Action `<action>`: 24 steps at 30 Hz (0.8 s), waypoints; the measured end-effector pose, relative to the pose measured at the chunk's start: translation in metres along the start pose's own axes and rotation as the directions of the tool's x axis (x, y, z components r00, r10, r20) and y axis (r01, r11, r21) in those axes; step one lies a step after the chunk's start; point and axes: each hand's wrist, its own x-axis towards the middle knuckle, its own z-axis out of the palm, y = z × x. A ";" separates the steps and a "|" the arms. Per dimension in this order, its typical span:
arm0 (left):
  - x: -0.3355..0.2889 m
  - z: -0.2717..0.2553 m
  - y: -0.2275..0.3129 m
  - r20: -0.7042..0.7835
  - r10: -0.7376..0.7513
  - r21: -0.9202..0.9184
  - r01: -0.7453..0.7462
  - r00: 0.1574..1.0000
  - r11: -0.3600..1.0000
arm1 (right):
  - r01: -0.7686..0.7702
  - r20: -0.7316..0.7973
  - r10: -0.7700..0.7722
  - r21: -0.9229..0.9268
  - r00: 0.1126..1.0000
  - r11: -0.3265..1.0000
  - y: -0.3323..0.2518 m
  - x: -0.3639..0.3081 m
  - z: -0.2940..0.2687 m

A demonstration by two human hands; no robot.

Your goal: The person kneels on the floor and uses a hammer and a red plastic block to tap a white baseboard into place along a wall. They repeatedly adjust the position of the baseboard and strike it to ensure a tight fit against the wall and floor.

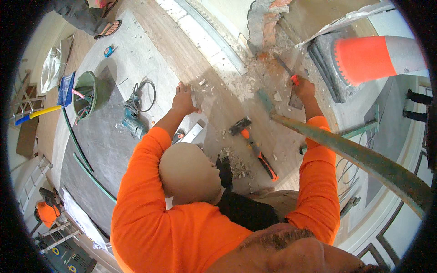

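Left hand (pixel 184 101) splayed on floor (pixel 276 145) | right hand (pixel 305 90) gripping red-handled tool (pixel 295 79) | cone (pixel 364 59), pole (pixel 355 151) nearby

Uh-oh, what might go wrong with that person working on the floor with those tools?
The red-handled tool in the right hand might slip near the broken wall. Sharp bits of rubble could scratch either bare hand, including the spread left hand. The hammer lying loose might trip the person getting up.

Right hand (pixel 305 90) gripping red-handled tool (pixel 294 79); left hand (pixel 184 101) spread on floor (pixel 159 41).
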 end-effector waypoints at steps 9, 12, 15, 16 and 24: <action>-0.001 0.005 -0.009 0.028 -0.003 0.014 0.003 1.000 1.000 | 0.201 0.046 -0.196 -0.313 0.980 0.928 -0.016 -0.021 -0.001; 0.000 0.003 -0.007 0.021 0.009 0.011 -0.010 1.000 1.000 | 0.202 0.012 -0.208 -0.308 0.978 0.930 -0.016 -0.023 -0.001; 0.000 -0.001 -0.007 0.024 -0.002 0.017 0.001 1.000 1.000 | 0.332 0.117 -0.312 -0.416 0.943 0.846 -0.022 -0.010 -0.005; 0.000 -0.005 -0.004 0.036 0.001 0.033 -0.002 0.999 0.999 | 0.364 0.170 -0.322 -0.468 0.931 0.805 -0.020 -0.007 -0.005; 0.003 0.007 -0.003 -0.014 0.037 -0.028 -0.037 0.999 0.999 | 0.408 0.314 -0.269 -0.576 0.911 0.709 -0.028 -0.018 -0.002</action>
